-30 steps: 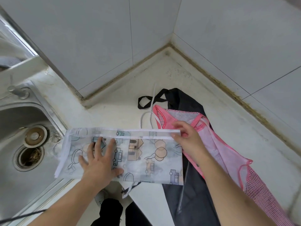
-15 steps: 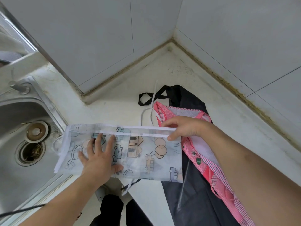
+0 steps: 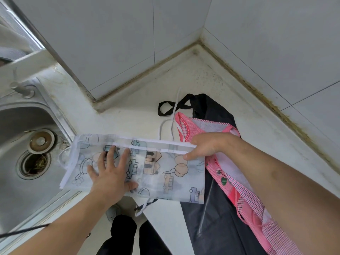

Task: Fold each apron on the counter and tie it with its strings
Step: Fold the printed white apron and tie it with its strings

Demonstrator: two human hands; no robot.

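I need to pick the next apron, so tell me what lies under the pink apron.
Under the pink apron lies a black apron, spread over the counter, its looped strap poking out on the far side. Anything else beneath is covered by fabric and the right arm.

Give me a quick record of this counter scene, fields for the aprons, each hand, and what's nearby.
printed apron: folded into a strip, lying on the counter
left hand: pressed flat on the printed apron
right hand: pinching its upper right edge
pink apron: unfolded, on the black apron
white strings: loose
sink: left
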